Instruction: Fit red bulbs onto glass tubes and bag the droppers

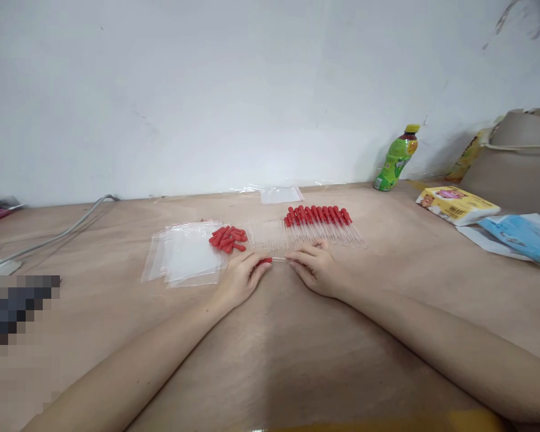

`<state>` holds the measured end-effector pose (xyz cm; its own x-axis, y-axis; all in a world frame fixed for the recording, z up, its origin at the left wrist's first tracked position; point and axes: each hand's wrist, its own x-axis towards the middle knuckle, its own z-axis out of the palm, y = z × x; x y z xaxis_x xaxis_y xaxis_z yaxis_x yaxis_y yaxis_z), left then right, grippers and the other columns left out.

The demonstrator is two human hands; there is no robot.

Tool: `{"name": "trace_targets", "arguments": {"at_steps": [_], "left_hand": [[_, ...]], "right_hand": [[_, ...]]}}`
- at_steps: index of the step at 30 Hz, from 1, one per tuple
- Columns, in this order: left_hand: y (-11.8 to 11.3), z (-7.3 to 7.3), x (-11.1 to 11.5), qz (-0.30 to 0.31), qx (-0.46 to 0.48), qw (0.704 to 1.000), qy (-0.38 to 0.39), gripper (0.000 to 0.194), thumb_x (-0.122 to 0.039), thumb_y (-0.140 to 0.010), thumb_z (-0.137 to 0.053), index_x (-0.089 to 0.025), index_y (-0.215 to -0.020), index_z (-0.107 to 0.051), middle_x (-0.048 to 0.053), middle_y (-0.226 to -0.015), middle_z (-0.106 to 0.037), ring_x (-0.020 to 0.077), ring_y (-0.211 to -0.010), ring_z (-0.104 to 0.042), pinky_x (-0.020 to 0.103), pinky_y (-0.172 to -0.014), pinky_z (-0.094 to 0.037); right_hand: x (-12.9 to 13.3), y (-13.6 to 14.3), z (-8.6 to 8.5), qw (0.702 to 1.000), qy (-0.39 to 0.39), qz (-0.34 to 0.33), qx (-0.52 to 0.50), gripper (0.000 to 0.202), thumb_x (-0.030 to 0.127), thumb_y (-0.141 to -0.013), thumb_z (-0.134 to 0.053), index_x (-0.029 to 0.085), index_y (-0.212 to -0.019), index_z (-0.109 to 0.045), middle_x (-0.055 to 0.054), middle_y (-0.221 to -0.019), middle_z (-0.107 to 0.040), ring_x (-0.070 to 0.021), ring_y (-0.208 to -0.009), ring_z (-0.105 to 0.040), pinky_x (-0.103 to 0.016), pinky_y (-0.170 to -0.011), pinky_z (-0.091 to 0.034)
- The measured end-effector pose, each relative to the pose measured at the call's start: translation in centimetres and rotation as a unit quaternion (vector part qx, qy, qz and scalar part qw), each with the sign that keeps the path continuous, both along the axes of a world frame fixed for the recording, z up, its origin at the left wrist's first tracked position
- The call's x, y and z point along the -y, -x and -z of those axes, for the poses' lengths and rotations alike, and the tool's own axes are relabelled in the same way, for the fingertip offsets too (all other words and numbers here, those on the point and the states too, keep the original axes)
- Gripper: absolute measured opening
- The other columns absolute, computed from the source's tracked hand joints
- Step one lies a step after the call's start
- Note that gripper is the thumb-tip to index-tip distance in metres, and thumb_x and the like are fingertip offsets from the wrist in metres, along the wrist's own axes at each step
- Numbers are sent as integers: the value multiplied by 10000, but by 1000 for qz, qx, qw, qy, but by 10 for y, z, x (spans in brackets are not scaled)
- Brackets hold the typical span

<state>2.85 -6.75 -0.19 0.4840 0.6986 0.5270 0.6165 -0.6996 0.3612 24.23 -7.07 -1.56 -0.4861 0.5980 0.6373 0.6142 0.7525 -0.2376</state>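
Left hand (248, 277) pinches the red bulb (265, 261), soft-looking, right hand (314, 267) pinches the thin tube (278, 260) between them, likely light, slick and fragile, best gripped near the bulb.

The left hand (245, 277) and right hand (318, 268) are bare; so are the right forearm (432, 333) and left forearm (162, 354), with small spots (207, 311) behind the left hand.

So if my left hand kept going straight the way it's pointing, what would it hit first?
Beyond the thin clear tube in the gap, your left hand, holding a red bulb, would likely meet your right hand first, though exact depth is hard to judge.
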Motion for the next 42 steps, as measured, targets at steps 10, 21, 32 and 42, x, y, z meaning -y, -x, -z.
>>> {"name": "trace_targets", "arguments": {"at_steps": [10,21,32,42], "left_hand": [[1,3,-3,32,76,995,63,149,-224,-833,-513,-165,-882,-641,14,-810,-683,123,-700,-616,219,-650,-472],[0,6,0,29,7,1000,-8,149,-246,-824,-537,-191,-896,-654,11,-807,-695,128,-688,-638,225,-640,-496],[4,2,-4,38,54,998,0,173,-271,-804,-565,-194,-928,-657,35,-887,-694,149,-760,-637,262,-688,-499],[1,2,3,52,31,998,21,152,-267,-805,-558,-173,-882,-651,24,-802,-695,125,-675,-633,217,-614,-493]], "right_hand": [[-4,-2,-3,997,38,-52,-29,164,200,-847,-469,197,-920,-616,-19,-826,-653,-117,-735,-561,-340,-775,-244],[0,-3,-9,991,-106,6,86,204,127,-821,-433,177,-806,-630,-12,-684,-612,-104,-598,-483,-320,-692,-226],[-5,-3,0,997,-69,-23,29,182,194,-876,-388,167,-885,-567,-38,-760,-607,-135,-727,-511,-308,-737,-291],[0,1,-5,995,-77,-27,54,223,185,-865,-365,163,-809,-579,-26,-679,-581,-119,-626,-462,-306,-686,-252]]}}
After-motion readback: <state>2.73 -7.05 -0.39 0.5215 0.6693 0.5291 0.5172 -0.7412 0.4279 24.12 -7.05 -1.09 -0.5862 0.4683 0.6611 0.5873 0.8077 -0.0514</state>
